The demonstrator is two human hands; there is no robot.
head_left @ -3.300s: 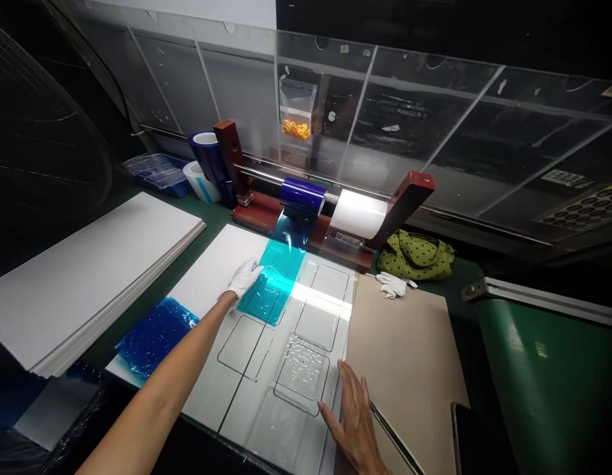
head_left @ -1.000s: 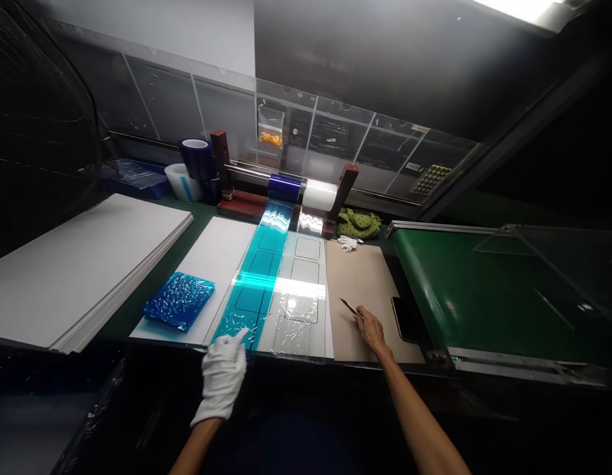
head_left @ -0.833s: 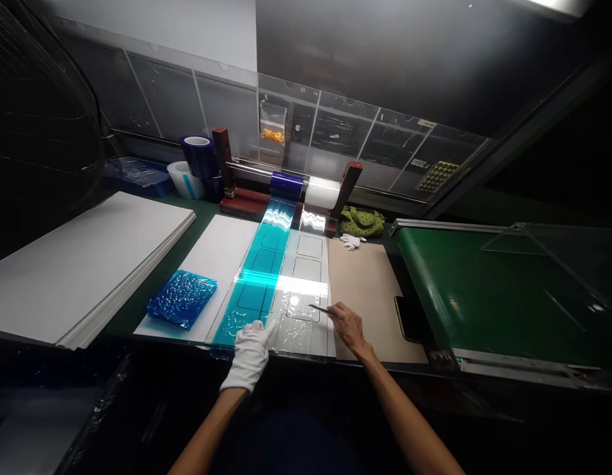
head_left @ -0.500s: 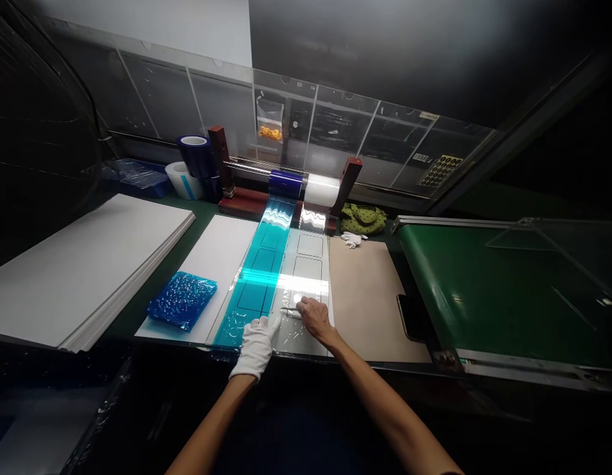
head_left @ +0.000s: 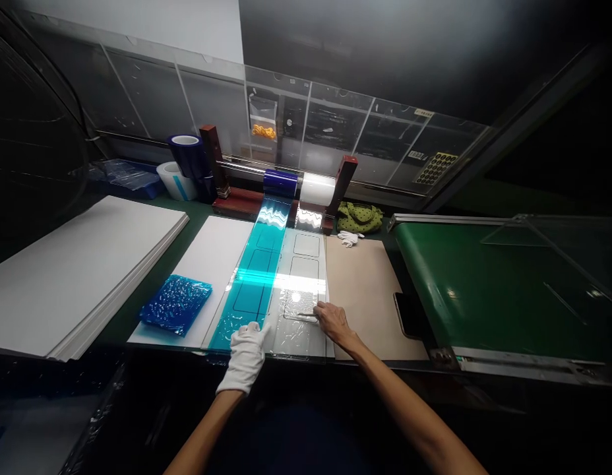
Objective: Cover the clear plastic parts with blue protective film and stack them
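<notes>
In a white glove, my left hand (head_left: pixel 244 356) rests over the lower end of the blue film strip (head_left: pixel 254 293), its thumb stretched toward the clear film (head_left: pixel 301 336). It presses on the strip and grips nothing that I can see. My bare right hand (head_left: pixel 334 323) is closed on a thin, slender tool (head_left: pixel 306 315), which points left across the clear film; its exact kind is too small to tell. Black outlined rectangles show through both films. The strips run down from a blue roll (head_left: pixel 280 183) and a clear roll (head_left: pixel 318 189) on a rod.
A wrinkled blue film bundle (head_left: pixel 176 305) and a stack of white sheets (head_left: pixel 88 264) lie left. Brown board (head_left: pixel 363 297), a phone (head_left: pixel 409 315) and a green conveyor belt (head_left: pixel 484 290) are right. A wooden stand (head_left: pixel 346 181), spare rolls (head_left: pixel 176 181) and a green pouch (head_left: pixel 360 218) stand behind.
My right hand has moved right across the clear film with the thin tool, away from my left hand. My left hand stays at the strip's lower end; the view has shifted slightly.
</notes>
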